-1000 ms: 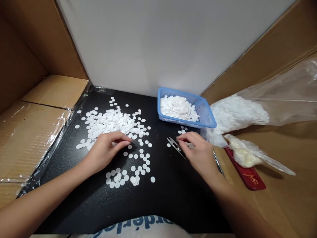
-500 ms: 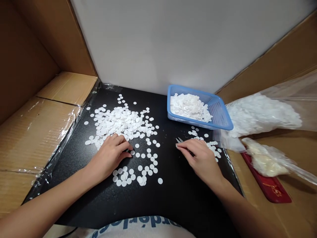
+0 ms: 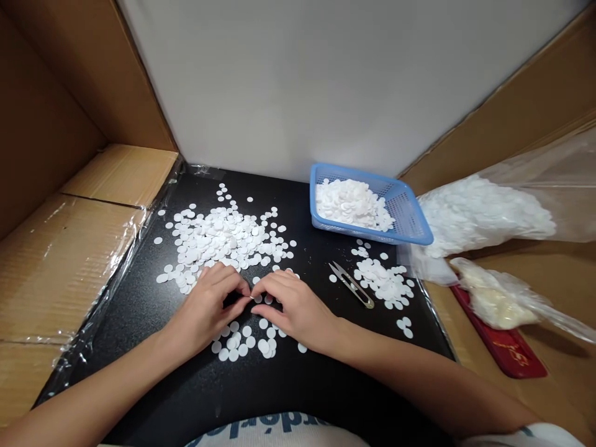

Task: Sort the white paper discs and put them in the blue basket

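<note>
My left hand point(image 3: 212, 301) is closed in a pinch over the black table, with the edge of a small white disc point(image 3: 252, 297) between thumb and index finger. Facing it, my right hand point(image 3: 293, 307) has its index fingertip at that disc, while its thumb stays a little apart below. Behind my left hand spreads a large heap of loose white discs point(image 3: 223, 233). Several more discs point(image 3: 233, 341) lie in front of the hands. Silver thread snips point(image 3: 351, 285) rest to the right, with a single disc near their tips and a smaller disc pile point(image 3: 384, 282) beside them.
A blue basket point(image 3: 372, 234) partly filled with white discs stands at the back right. Farther right are a clear bag of white pieces point(image 3: 488, 214), a knotted bag of yellowish material point(image 3: 496, 298) and a red case point(image 3: 519, 359). Cardboard point(image 3: 69, 248) borders the left side.
My right hand has moved left from above the snips to meet my left hand, uncovering the snips and small pile. My left hand now pinches a disc. The view has shifted slightly.
</note>
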Available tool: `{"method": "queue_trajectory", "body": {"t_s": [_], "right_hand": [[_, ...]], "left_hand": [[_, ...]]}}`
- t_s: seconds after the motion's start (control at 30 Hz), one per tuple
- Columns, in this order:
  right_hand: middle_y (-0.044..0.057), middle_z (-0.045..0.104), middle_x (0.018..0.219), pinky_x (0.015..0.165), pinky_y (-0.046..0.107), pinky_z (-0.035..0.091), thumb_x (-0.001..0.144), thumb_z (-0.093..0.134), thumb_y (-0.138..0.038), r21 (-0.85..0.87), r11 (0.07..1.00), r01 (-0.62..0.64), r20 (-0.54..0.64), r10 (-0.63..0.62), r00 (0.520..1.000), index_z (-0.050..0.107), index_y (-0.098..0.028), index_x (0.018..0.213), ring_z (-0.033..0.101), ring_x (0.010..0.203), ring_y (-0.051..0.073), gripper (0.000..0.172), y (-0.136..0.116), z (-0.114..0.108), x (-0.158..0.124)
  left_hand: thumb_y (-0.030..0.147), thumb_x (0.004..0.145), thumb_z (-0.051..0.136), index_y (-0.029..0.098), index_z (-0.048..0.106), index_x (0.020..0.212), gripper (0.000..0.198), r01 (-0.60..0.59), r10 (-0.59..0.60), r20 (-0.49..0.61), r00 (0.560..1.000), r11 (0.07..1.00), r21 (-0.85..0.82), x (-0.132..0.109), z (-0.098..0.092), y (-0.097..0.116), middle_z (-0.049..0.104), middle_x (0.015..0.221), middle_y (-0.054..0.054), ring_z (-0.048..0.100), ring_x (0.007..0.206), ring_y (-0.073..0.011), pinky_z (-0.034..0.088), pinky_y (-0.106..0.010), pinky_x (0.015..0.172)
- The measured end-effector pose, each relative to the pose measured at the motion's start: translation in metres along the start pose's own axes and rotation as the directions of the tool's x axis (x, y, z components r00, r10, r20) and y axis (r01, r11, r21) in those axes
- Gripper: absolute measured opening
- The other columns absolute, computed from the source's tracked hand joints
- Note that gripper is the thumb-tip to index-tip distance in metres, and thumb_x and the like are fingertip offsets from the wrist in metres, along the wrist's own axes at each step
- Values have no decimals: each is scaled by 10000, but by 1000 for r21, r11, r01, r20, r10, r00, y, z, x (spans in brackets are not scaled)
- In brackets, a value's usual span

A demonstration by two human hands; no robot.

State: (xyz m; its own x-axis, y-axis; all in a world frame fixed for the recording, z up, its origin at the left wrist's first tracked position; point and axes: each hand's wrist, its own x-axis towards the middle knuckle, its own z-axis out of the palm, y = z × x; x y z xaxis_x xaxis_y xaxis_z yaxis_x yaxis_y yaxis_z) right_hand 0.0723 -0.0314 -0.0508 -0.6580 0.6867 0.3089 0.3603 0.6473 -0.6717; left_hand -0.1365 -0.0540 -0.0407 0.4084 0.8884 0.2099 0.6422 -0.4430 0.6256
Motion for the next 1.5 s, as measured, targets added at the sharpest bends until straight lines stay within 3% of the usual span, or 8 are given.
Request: {"method": "queue_trajectory", "body": {"t_s": [0.17, 0.3, 0.57, 0.7, 0.93, 1.1, 1.3, 1.5], "right_hand": [[-13, 689, 818, 745, 282, 460, 925, 620, -111, 61, 992, -107, -29, 109, 994, 605, -217, 852, 622, 772, 153, 130, 0, -17, -3], [27, 698, 857, 739, 329, 454, 946, 567, -186, -197, 925, -324, -203, 285, 937, 634, -219, 855, 633, 809, 202, 118, 30, -63, -30], [63, 617, 762, 663, 370, 399, 976, 455, -399, -563, 659, -498, -426, 284, 859, 682, -205, 805, 598, 722, 240, 343, 87, -107, -86], [80, 646, 827, 701, 382, 413, 989, 454, -370, -582, 670, -461, -452, 204, 868, 675, -204, 863, 614, 785, 252, 304, 74, -101, -73], [29, 686, 894, 752, 329, 522, 969, 572, -203, -206, 944, -258, -138, 233, 963, 665, -229, 932, 657, 829, 193, 104, 38, -60, -29], [46, 661, 899, 734, 319, 531, 949, 623, -183, -260, 954, -149, -98, 127, 987, 666, -201, 959, 635, 806, 183, 47, 41, -43, -30], [36, 658, 846, 716, 329, 475, 957, 564, -120, -315, 946, -77, -149, 31, 988, 641, -193, 880, 585, 760, 174, 131, 42, -38, -33], [8, 619, 800, 726, 325, 424, 902, 546, -76, -265, 957, -120, -138, 85, 987, 577, -208, 789, 551, 744, 162, 177, 33, -35, -29]], "left_hand": [[153, 974, 555, 229, 646, 1011, 124, -108, 110, 6, 994, 985, -133, -1, 0, 3, 674, 903, -9, 610, 856, -154, 490, -262, 733], [116, 994, 495, 220, 597, 1152, 215, -168, 168, -2, 986, 983, -77, -2, 7, 1, 664, 1097, -45, 623, 1015, -161, 519, -288, 869], [156, 970, 524, 207, 618, 999, 111, 11, 10, -94, 996, 976, 216, 15, 6, -9, 610, 934, -42, 519, 869, -219, 445, -354, 748], [115, 963, 507, 199, 633, 912, 159, 32, -29, -12, 999, 958, 287, 29, 4, -9, 590, 878, -42, 479, 834, -222, 385, -344, 711], [137, 871, 669, 196, 613, 851, 84, 6, -40, 97, 994, 943, 332, 43, 20, -9, 583, 842, -31, 487, 835, -237, 332, -338, 691], [90, 914, 581, 196, 561, 814, 148, -46, 30, 59, 998, 958, 285, 37, 24, -11, 582, 836, -25, 467, 803, -213, 332, -334, 683], [82, 988, 439, 175, 561, 877, 189, -306, 277, 150, 949, 924, 230, 31, 21, -6, 592, 891, -50, 489, 839, -207, 423, -338, 721], [136, 1007, 420, 161, 621, 886, 236, -267, 246, 162, 956, 956, 122, 29, 18, -5, 640, 944, -75, 591, 831, -198, 509, -322, 694]]}}
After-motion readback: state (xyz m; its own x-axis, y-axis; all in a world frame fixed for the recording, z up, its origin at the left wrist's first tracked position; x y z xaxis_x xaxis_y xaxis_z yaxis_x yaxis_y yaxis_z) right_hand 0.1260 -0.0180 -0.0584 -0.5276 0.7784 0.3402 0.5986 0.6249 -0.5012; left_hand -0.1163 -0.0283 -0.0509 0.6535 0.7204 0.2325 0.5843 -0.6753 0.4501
